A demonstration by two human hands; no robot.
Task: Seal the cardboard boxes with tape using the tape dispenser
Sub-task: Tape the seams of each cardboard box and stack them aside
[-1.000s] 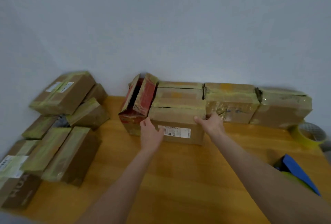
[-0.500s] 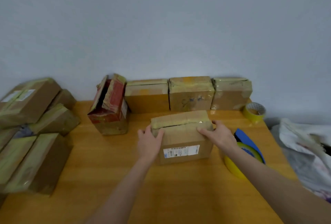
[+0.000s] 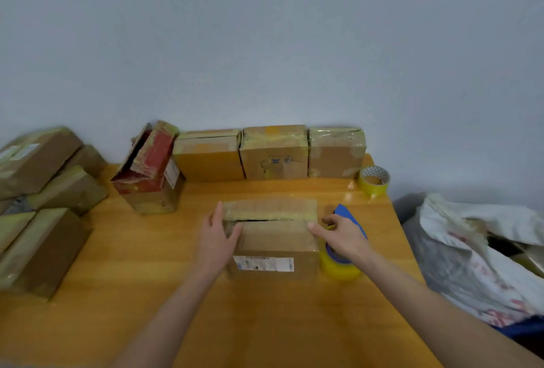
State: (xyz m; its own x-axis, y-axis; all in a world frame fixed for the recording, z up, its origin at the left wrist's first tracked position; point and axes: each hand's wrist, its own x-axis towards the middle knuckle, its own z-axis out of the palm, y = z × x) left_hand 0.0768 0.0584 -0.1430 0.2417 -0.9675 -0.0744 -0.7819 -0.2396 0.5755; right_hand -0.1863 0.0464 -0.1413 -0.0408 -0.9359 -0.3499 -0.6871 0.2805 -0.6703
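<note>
A wooden table [image 3: 265,323] of orange-brown planks fills the near ground; both bare forearms reach over it to the cardboard box [image 3: 273,238], which stands at the middle of the table. The left hand [image 3: 217,238] lies flat against the box's left end, fingers straight, thumb spread over the front; the right hand [image 3: 343,235] is loosely spread at the box's right end, forefinger tip touching the top edge, gripping nothing. The box's long axis runs left to right; its white label faces the person; a dark open slit runs along the top, and worn yellowish tape covers the far flap. Just right of the box sits the tape dispenser [image 3: 338,264], yellow roll nearest, blue part pointing away, partly under the right hand. Further right of the box lies a white bag [image 3: 471,250]; left of it, stacked boxes [image 3: 44,205]; behind it, a red box [image 3: 150,167] with raised flaps, three taped boxes [image 3: 273,152] and a tape roll [image 3: 374,180], against a plain grey wall [image 3: 265,43].
</note>
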